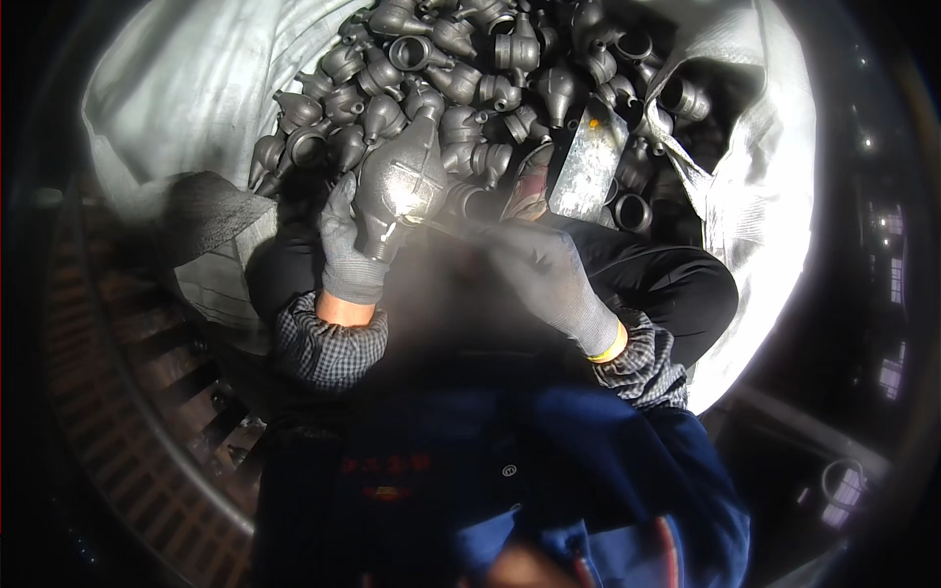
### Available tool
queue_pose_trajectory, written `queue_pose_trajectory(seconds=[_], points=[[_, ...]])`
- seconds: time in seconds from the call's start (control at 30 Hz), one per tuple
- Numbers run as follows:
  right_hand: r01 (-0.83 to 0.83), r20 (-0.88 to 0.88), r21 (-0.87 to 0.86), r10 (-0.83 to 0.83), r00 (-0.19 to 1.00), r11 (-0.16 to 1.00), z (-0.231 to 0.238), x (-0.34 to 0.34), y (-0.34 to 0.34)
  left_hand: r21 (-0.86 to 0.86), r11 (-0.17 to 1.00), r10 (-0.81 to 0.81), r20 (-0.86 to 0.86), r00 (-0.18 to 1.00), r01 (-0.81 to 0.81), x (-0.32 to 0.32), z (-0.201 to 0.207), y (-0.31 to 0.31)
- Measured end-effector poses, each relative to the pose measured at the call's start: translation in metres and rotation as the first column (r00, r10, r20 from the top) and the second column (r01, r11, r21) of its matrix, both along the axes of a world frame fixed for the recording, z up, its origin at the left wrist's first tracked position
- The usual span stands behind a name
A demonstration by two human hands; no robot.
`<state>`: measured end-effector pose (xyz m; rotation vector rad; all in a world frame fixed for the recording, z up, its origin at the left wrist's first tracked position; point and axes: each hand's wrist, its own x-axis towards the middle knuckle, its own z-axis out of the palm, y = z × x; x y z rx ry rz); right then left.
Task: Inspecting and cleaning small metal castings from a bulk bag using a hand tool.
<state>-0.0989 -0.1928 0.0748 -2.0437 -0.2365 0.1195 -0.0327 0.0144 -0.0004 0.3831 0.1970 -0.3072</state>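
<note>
My left hand (pixel 347 250), in a grey knit glove, is closed around the side of a bulbous grey metal casting (pixel 402 181). The casting is held tilted, its threaded-looking narrow end toward me, and bright light falls on its belly. My right hand (pixel 554 279), also gloved in grey, is closed with its knuckles up. From its fingers a thin rod-like tool (pixel 446 229) reaches left to the casting's lower side; blur hides its exact kind. Just beyond my right hand, a flat metal plate (pixel 590 167) with an orange spot leans among the castings.
Many similar grey castings (pixel 461 83) are heaped in a large white woven bag (pixel 765 196), whose walls rise on both sides. A reddish shoe-like item (pixel 530 183) lies beside the plate. A slatted rack (pixel 147 392) stands at the left. My bent knees flank the work.
</note>
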Motion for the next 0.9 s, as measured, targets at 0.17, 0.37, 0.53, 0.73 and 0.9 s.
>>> queue_pose_trajectory(seconds=[0.17,0.37,0.53,0.73,0.9], points=[[0.016,-0.019,0.155,-0.013,1.000,0.988,0.004,-0.003,0.001,-0.215,0.976,0.013,-0.050,0.999,-0.023,0.003,-0.006,0.002],[-0.076,0.042,-0.052,0.078,0.996,0.996,0.015,-0.006,0.002,-0.306,0.952,-0.003,-0.098,0.995,-0.027,0.006,-0.015,0.006],[-0.092,0.055,0.072,0.088,0.995,0.993,0.017,-0.006,0.005,-0.297,0.955,0.004,-0.013,1.000,-0.007,0.004,-0.013,0.006],[-0.069,0.207,-0.090,0.086,0.974,0.994,0.018,0.004,0.003,-0.443,0.893,-0.095,-0.009,0.995,0.081,0.004,-0.007,0.006],[-0.103,0.417,-0.150,0.157,0.895,0.983,0.003,0.022,-0.004,-0.401,0.904,-0.172,-0.024,0.985,0.148,0.002,-0.010,0.009]])
